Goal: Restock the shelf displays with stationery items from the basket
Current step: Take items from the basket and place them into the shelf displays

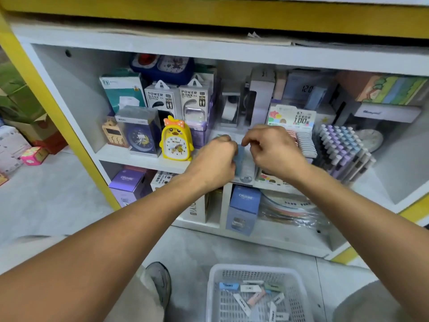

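Note:
A white plastic basket (213,289) stands on the floor at the bottom, holding several small pastel stationery pieces (253,296). Both my hands reach into the white shelf's middle level. My left hand (216,162) is curled around a small blue item (239,159). My right hand (272,151) is just to its right with fingers pinched at the same spot, over a display box (246,168) that the hands mostly hide. What the right fingers pinch is hidden.
A yellow duck alarm clock (177,141) stands just left of my hands, with power bank boxes (177,97) behind it. A rack of pastel pens (341,151) sits to the right. Purple and blue boxes (243,209) fill the lower shelf. My shoe (159,283) is beside the basket.

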### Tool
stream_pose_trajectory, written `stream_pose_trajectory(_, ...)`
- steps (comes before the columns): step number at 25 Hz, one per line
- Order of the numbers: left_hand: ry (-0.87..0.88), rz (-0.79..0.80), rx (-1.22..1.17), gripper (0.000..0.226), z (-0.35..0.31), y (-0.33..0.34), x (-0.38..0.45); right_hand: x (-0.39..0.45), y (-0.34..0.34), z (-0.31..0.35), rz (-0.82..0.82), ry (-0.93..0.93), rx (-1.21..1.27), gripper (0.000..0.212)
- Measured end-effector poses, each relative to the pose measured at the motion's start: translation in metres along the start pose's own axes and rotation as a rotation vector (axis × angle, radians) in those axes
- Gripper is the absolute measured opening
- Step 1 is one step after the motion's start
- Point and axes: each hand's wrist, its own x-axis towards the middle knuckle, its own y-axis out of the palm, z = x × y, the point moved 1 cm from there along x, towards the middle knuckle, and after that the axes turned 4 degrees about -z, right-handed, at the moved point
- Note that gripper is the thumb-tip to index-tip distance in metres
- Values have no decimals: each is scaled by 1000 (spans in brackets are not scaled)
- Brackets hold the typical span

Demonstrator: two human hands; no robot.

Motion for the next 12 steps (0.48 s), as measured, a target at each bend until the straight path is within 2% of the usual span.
stream_pose_trajectory(2,24,22,-19,18,-9,8,-16,-36,8,1,15,-14,-3,29)
stream_pose_trajectory(3,28,109,-19,15,-14,20,-28,-60,17,-3,73,22,-16,28)
stream_pose_trajectory(4,29,230,-7,14,-18,37,-43,-85,31,-9,171,67,-44,28)
stream_pose_trajectory(8,47,764,61,28,-29,124,-108,-194,100,-49,737,259,-102,32)
stream_pose_trajectory(10,34,896,79,29,-31,165,-135,-242,130,-69,864,397,-84,35)
stream_pose_trajectory(12,-18,1000,54,26,-34,205,-163,-285,156,-86,893,571,-23,37)
